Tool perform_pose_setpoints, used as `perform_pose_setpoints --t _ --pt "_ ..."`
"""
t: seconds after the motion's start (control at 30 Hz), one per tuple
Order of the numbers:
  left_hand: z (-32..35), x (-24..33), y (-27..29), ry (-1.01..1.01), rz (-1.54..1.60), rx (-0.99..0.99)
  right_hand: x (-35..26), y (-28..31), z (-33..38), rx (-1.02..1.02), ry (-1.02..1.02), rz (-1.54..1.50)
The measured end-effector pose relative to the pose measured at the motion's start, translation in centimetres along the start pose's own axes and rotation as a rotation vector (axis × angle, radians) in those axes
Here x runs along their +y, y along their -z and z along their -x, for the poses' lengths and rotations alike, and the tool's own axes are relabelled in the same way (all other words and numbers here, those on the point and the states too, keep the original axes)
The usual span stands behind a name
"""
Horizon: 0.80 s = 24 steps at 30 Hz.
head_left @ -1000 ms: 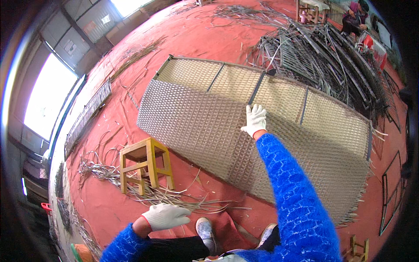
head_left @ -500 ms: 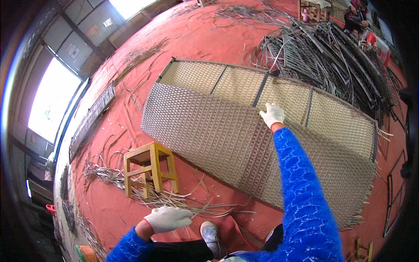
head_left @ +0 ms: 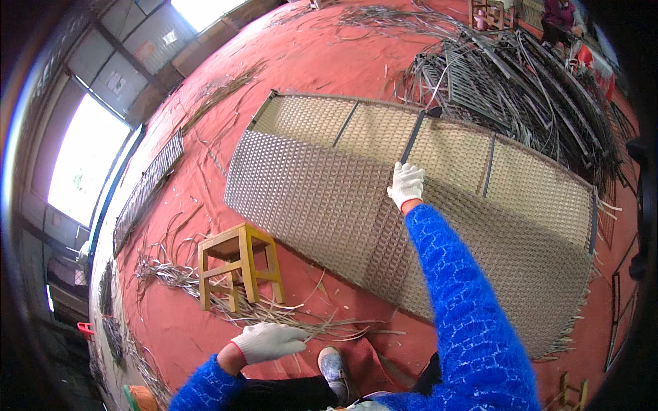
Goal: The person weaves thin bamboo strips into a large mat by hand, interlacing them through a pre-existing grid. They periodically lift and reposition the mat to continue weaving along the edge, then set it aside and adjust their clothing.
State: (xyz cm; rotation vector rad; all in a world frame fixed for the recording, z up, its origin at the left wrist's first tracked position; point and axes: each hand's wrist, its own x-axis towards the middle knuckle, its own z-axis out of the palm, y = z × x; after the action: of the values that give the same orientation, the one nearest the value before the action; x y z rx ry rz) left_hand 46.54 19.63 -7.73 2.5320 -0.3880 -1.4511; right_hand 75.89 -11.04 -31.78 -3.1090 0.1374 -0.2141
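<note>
A large woven rattan-like panel piece [head_left: 322,198] lies aslant on the red floor, a brown-grey woven face toward me and a paler woven face with dark frame bars behind it. My right hand [head_left: 406,183], in a white knit glove, reaches out to the edge where the two faces meet, close to a dark bar [head_left: 413,137]. Its fingers curl over that edge; their tips are partly hidden. Nearer to me, my left hand [head_left: 269,342], gloved too, hangs over the floor with fingers stretched out and nothing in it.
A wooden stool [head_left: 241,264] stands left of the panel, beside loose weaving strips [head_left: 178,274]. A heap of dark frames and strips [head_left: 521,96] lies at the far right. Another person [head_left: 558,20] sits beyond it. A slatted panel [head_left: 147,192] lies at left.
My right hand has moved left along the panel's edge, toward the dark bar, and its fingers now curl over the edge. My left hand has hardly moved.
</note>
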Motion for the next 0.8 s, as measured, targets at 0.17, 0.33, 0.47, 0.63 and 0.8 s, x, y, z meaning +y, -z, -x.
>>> perform_pose_setpoints --t 0.17,0.33,0.47,0.63,0.8 --pt "0.0 -0.6 -0.3 -0.04 0.031 0.042 7.3 0.4 -0.1 0.15 -0.048 -0.275" --pt "0.2 -1.8 -0.4 0.003 0.027 0.016 14.8 2.0 2.6 -0.372 -0.205 -0.335" --pt "0.7 -1.5 -0.5 -0.064 0.041 0.057 15.0 2.6 3.2 -0.336 -0.137 -0.267" --pt "1.4 -1.1 0.2 -0.058 0.048 0.038 14.8 3.7 3.8 -0.339 -0.158 -0.336" --pt "-1.5 -1.6 -2.1 -0.192 0.121 0.045 15.3 4.2 4.6 -0.298 -0.148 -0.35"
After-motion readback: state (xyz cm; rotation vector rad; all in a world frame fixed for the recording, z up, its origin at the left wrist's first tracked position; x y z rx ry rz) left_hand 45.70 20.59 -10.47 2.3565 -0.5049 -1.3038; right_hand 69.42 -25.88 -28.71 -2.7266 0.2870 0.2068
